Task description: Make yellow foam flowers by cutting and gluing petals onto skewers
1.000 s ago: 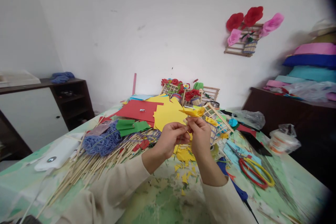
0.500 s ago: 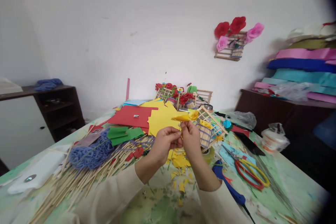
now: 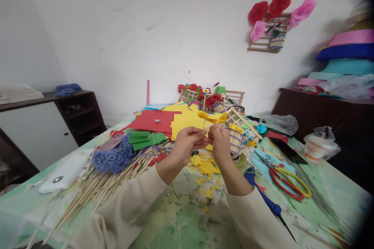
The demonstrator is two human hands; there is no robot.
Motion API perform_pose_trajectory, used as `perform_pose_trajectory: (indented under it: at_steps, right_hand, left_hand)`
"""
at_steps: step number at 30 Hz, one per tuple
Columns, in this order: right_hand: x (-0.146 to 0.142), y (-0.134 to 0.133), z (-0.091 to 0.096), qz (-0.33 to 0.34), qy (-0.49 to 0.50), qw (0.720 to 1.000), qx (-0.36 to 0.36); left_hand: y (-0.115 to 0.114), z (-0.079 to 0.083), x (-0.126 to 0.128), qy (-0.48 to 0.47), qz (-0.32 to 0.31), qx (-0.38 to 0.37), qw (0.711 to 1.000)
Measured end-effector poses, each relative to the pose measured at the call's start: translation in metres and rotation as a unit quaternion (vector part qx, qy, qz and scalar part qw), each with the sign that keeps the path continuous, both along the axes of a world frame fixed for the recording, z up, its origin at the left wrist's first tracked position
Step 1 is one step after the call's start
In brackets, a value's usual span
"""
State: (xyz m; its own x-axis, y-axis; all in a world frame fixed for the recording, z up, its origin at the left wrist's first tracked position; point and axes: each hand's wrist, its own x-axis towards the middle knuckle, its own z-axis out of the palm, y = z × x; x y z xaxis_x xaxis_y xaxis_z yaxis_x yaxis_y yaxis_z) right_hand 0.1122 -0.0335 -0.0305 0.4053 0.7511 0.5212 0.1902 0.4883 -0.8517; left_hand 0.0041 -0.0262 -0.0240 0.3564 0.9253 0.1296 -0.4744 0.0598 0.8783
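Basket [image 3: 235, 141] right of the bunched right fingers [image 3: 218, 131]: holds yellow blossom [image 3: 236, 127]. Left fingers [image 3: 199, 137] clamped on stem [image 3: 203, 124] of curled yellow flower [image 3: 215, 118].

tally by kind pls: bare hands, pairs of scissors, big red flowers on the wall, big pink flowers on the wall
Hands: 2
Scissors: 1
Big red wall flowers: 2
Big pink wall flowers: 2
Total: 7

Room to pass lies low over the near middle of the bench [image 3: 184, 221], between the two sleeves [image 3: 131, 206], while sticks [image 3: 96, 190] and yarn [image 3: 112, 159] crowd the left, the blue tool [image 3: 270, 202] and scissors [image 3: 275, 170] the right, and the tilted frame [image 3: 247, 124] stands just beyond the right hand [image 3: 220, 142].
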Motion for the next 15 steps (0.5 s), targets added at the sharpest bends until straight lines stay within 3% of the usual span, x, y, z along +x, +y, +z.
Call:
perform_pose_trajectory:
  at_steps: [6,15]
  right_hand:
    - [0.0007,-0.0086,0.0069,-0.118,-0.162,0.979,0.025]
    - [-0.0019,-0.0095,0.0105,-0.024,-0.063,0.998,0.010]
  left_hand:
    - [0.0012,0.0013,-0.0019,0.001,0.008,-0.007,1.000]
    - [0.0032,0.0002,-0.0008,0.011,0.029,0.016,0.999]
